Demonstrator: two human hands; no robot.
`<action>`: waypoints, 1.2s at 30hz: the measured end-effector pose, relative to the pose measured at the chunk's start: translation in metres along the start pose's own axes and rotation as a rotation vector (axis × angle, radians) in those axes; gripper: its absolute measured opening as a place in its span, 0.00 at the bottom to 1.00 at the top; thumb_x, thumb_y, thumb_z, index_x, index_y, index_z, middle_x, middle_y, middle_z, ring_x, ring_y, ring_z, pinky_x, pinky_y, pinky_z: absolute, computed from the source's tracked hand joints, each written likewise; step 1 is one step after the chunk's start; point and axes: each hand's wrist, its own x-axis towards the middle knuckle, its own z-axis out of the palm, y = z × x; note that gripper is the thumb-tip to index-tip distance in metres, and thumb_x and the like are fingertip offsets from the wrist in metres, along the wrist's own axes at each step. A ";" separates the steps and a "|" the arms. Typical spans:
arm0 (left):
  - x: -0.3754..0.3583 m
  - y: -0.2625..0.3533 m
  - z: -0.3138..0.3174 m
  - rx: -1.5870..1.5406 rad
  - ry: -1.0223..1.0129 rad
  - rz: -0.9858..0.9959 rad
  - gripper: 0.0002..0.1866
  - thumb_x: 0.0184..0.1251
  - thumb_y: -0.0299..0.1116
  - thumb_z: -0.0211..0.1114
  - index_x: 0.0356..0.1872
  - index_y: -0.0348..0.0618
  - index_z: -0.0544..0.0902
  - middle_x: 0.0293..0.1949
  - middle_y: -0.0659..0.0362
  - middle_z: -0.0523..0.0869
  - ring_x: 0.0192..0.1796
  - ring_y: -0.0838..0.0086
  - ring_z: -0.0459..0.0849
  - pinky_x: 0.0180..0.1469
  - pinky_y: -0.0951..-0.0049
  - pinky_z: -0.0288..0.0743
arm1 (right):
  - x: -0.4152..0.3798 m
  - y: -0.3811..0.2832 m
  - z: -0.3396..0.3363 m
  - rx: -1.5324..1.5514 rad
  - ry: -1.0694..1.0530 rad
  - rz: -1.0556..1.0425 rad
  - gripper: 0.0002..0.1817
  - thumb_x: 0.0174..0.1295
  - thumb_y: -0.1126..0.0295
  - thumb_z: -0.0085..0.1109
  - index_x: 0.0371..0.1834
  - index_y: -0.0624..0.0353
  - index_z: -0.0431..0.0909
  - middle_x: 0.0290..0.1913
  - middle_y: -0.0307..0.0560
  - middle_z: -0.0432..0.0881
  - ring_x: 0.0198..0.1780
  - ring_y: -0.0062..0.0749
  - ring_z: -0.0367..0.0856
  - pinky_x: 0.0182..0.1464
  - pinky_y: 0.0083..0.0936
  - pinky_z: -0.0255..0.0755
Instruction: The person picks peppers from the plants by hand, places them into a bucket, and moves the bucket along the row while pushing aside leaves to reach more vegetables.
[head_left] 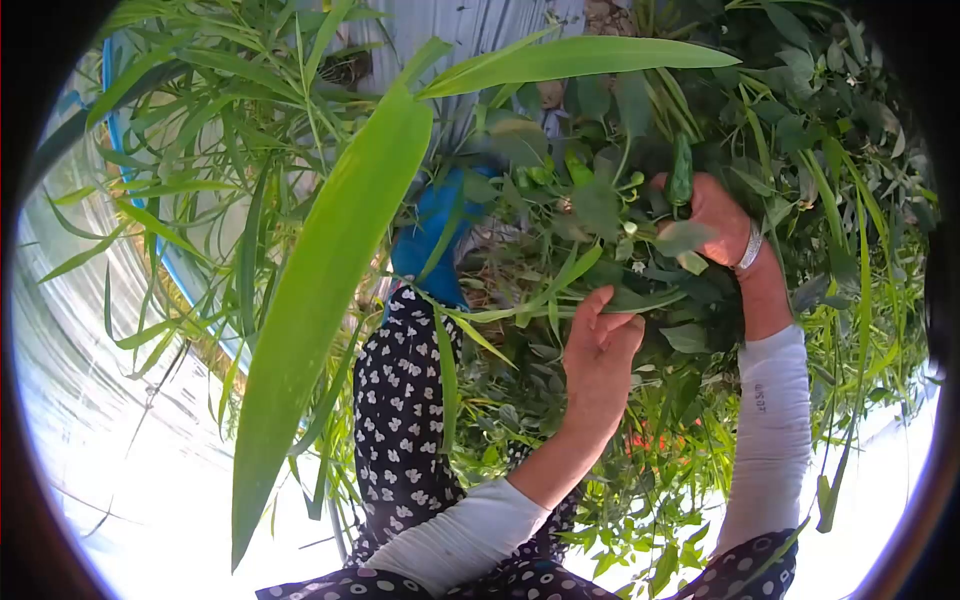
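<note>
Your left hand [600, 345] sits low in the middle of the view, fingers curled into a loose fist around a thin green stem [560, 305] that runs out to its left, roughly level, toward the blue patch [435, 235] behind the foliage. Your right hand [720, 225] is higher and further right, wrist bent, a metal bracelet [750, 247] showing just below the palm. Its fingers are pinched on a dark green pod [680, 170] (it looks like a chilli, though leaves cover part of it, so you cannot be sure).

The relation that counts is this: the pod stands nearly upright, its long axis running top to bottom, with the lower end at your right fingertips and the upper end pointing away into the leaves. It lies above and to the right of your left hand, and well apart from it, with a clump of leaves [640, 280] between the two. So the right hand is the one on the pod; the left only steadies the branch below.

A broad, long leaf blade [320, 290] hangs close to the camera on the left and hides nothing of either hand. Patterned fabric [400, 420] shows beneath your left forearm.
</note>
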 end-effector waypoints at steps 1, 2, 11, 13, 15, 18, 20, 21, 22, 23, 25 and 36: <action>-0.002 0.009 0.003 -0.129 -0.017 0.034 0.26 0.54 0.25 0.62 0.56 0.43 0.67 0.48 0.60 0.76 0.50 0.74 0.74 0.52 0.72 0.67 | -0.012 0.000 -0.003 0.350 -0.006 0.028 0.15 0.36 0.77 0.59 0.32 0.64 0.74 0.28 0.38 0.75 0.30 0.20 0.70 0.35 0.21 0.68; -0.003 0.016 0.007 -0.258 -0.036 0.064 0.27 0.54 0.25 0.63 0.57 0.44 0.65 0.49 0.61 0.76 0.50 0.74 0.74 0.54 0.71 0.66 | -0.021 0.001 -0.002 0.099 0.071 -0.231 0.15 0.38 0.77 0.57 0.34 0.62 0.74 0.28 0.35 0.74 0.31 0.18 0.69 0.36 0.20 0.67; 0.011 0.032 0.008 -0.409 -0.202 -0.059 0.15 0.56 0.32 0.66 0.44 0.47 0.75 0.40 0.65 0.78 0.44 0.79 0.74 0.40 0.72 0.69 | -0.056 0.015 0.000 0.201 0.074 -0.056 0.16 0.38 0.78 0.58 0.35 0.62 0.72 0.28 0.33 0.72 0.31 0.17 0.66 0.36 0.17 0.65; 0.020 0.022 -0.002 -0.547 -0.393 -0.091 0.13 0.57 0.33 0.66 0.43 0.45 0.77 0.40 0.64 0.78 0.43 0.77 0.74 0.43 0.72 0.70 | -0.059 0.014 -0.004 0.112 0.168 -0.110 0.16 0.38 0.78 0.58 0.35 0.62 0.73 0.29 0.33 0.72 0.32 0.17 0.66 0.36 0.16 0.65; 0.026 0.020 0.001 -0.610 -0.508 -0.049 0.12 0.57 0.32 0.65 0.41 0.43 0.78 0.43 0.61 0.78 0.45 0.75 0.75 0.48 0.71 0.70 | -0.061 0.016 -0.005 0.124 0.162 -0.099 0.17 0.38 0.78 0.58 0.36 0.62 0.73 0.29 0.33 0.72 0.31 0.17 0.66 0.36 0.16 0.65; 0.018 0.033 0.008 -0.527 -0.524 -0.023 0.16 0.56 0.30 0.66 0.45 0.39 0.76 0.44 0.58 0.79 0.49 0.73 0.77 0.51 0.70 0.70 | -0.066 0.014 -0.004 0.135 0.163 -0.093 0.18 0.38 0.78 0.58 0.37 0.62 0.73 0.29 0.33 0.72 0.31 0.17 0.67 0.35 0.16 0.65; 0.013 0.049 0.024 -0.368 -0.405 -0.017 0.17 0.56 0.28 0.66 0.47 0.37 0.75 0.44 0.56 0.80 0.47 0.72 0.79 0.50 0.69 0.74 | -0.072 0.007 0.005 0.328 0.183 -0.054 0.23 0.37 0.78 0.61 0.43 0.63 0.73 0.34 0.35 0.75 0.35 0.18 0.70 0.40 0.18 0.67; 0.016 0.053 0.032 -0.239 -0.273 -0.009 0.18 0.55 0.26 0.65 0.48 0.37 0.74 0.44 0.56 0.80 0.45 0.71 0.80 0.48 0.69 0.76 | -0.074 0.009 0.008 0.429 0.187 -0.039 0.26 0.37 0.78 0.62 0.46 0.64 0.73 0.36 0.36 0.77 0.37 0.18 0.72 0.43 0.18 0.68; 0.017 0.050 0.033 -0.190 -0.263 -0.009 0.18 0.55 0.22 0.64 0.48 0.37 0.74 0.44 0.57 0.80 0.42 0.72 0.81 0.43 0.70 0.79 | -0.080 0.017 0.013 0.448 0.291 -0.101 0.32 0.37 0.75 0.66 0.52 0.66 0.71 0.43 0.40 0.78 0.43 0.22 0.74 0.49 0.22 0.69; 0.017 0.049 0.033 -0.184 -0.267 -0.012 0.18 0.55 0.22 0.64 0.48 0.37 0.74 0.44 0.57 0.80 0.42 0.72 0.81 0.43 0.70 0.79 | -0.084 0.018 0.016 0.452 0.298 -0.100 0.32 0.37 0.75 0.66 0.52 0.66 0.71 0.43 0.40 0.78 0.43 0.22 0.74 0.49 0.22 0.69; 0.016 0.047 0.032 -0.203 -0.383 0.028 0.19 0.53 0.21 0.64 0.49 0.40 0.75 0.41 0.62 0.79 0.45 0.76 0.77 0.51 0.73 0.72 | -0.093 0.021 0.021 0.391 0.448 -0.221 0.36 0.38 0.71 0.71 0.55 0.66 0.68 0.47 0.42 0.78 0.45 0.25 0.75 0.51 0.25 0.68; 0.004 0.018 0.042 0.352 -0.737 0.574 0.09 0.52 0.25 0.63 0.37 0.38 0.81 0.49 0.55 0.74 0.55 0.64 0.71 0.54 0.67 0.66 | -0.134 0.051 0.058 0.687 0.817 -0.389 0.29 0.48 0.70 0.68 0.54 0.66 0.71 0.46 0.44 0.77 0.47 0.27 0.75 0.50 0.24 0.68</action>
